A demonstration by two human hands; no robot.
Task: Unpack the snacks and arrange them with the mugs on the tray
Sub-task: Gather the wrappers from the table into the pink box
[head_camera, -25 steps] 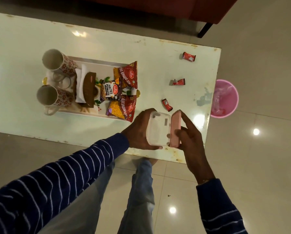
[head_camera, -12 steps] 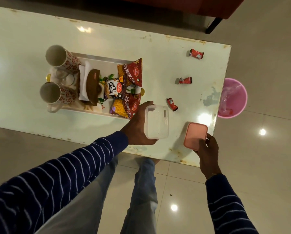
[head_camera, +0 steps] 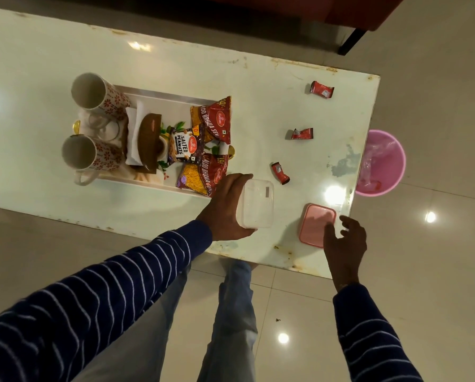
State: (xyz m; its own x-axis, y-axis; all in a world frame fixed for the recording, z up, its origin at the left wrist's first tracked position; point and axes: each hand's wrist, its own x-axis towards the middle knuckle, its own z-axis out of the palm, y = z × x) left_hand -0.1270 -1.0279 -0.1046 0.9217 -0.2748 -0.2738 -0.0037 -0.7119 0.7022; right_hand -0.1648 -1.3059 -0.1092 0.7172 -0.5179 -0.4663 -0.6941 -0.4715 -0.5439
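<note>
**Inspector:** Snacks, status: three packets lie on the tray (head_camera: 159, 95), namely one salted peanuts packet (head_camera: 183, 146) and two red bhujia packets (head_camera: 212, 119), the nearer of which overhangs the tray's right end. Three small red sachets (head_camera: 280, 173) lie loose on the table (head_camera: 258, 106), all right of the tray and well apart from one another.

**Assessor:** And the hands?

**Inspector:** The left hand (head_camera: 225, 208) is wrapped round the clear container (head_camera: 258, 204), just off the tray's near right corner. The right hand (head_camera: 343, 239) hangs with fingers spread and slack, holding nothing, over the near corner of the pink lid (head_camera: 314, 226), which lies flat on the table further right of the tray. I cannot tell whether the fingertips touch the lid.

**Assessor:** What does the coming move turn on?

**Inspector:** In my judgement, on the nearest sachet. It lies beyond and just right of the container, its long axis running diagonally, away from the tray's right end. The free right hand looks better placed to collect it.

**Assessor:** Counts?

**Inspector:** Two mugs (head_camera: 93, 92), both at the tray's left end. One container, one lid, one tray. One pink bin (head_camera: 396, 172) on the floor past the table's right end.
</note>
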